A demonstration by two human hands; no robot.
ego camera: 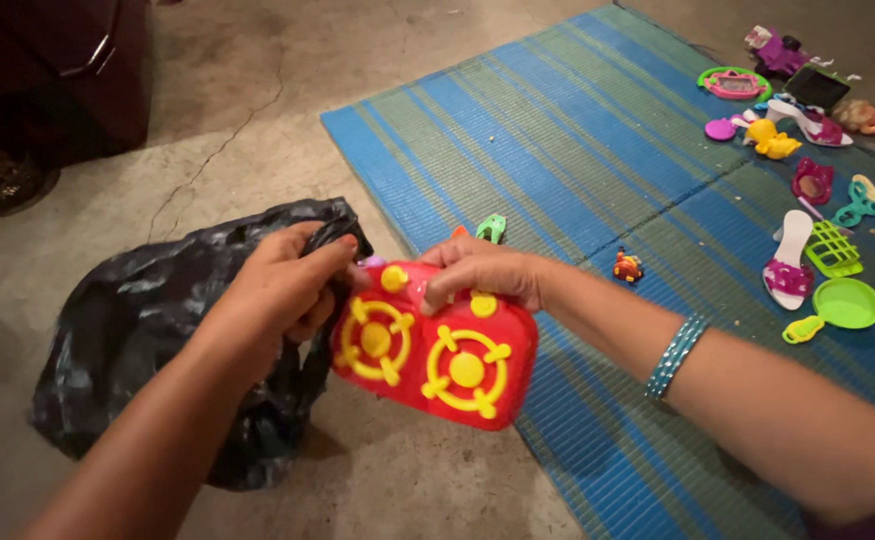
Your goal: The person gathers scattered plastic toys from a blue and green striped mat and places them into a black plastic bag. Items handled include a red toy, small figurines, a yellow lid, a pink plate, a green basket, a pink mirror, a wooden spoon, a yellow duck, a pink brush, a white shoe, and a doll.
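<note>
Right hand [483,272] grips the top edge of the red toy stove [436,348], which hangs over the mat edge beside the bag. Left hand [283,285] is closed on the rim of the black plastic bag [138,330]. Bare concrete floor [258,110] lies left; blue striped mat [578,150] lies right, with scattered toys [808,250] at its far edge.

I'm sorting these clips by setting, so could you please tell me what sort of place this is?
Probably a home floor or yard play spot: a bare cracked concrete floor, a blue woven mat, and small plastic toys scattered on it.
</note>
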